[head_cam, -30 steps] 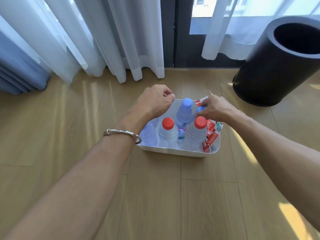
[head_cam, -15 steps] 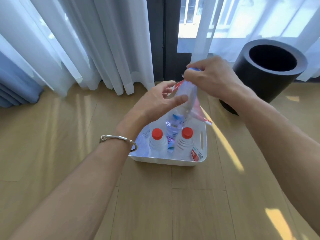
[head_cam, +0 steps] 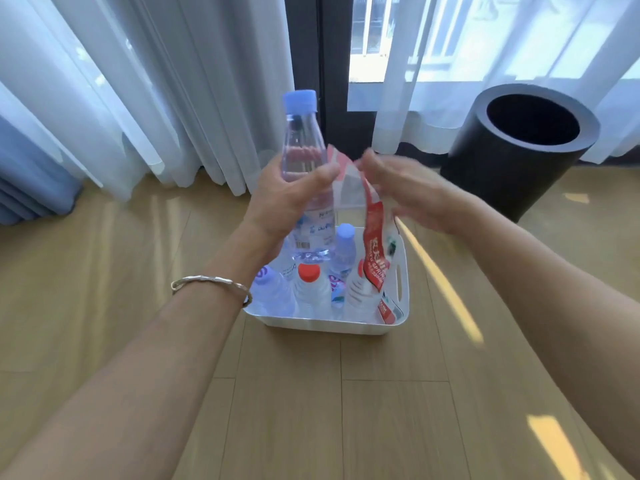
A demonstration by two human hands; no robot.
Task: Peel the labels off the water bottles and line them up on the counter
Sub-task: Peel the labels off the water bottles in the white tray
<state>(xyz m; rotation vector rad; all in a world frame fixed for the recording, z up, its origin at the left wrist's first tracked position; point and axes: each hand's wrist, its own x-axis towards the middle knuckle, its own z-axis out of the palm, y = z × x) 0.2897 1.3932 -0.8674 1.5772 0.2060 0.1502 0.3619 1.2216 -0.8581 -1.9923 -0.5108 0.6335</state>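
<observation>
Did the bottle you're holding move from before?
Yes. The bottle rose out of the white bin, where it stood; the left hand now grips it above the bin.

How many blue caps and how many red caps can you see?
Blue caps: 2
Red caps: 2, one half hidden behind the peeled label
Total: 4
</observation>
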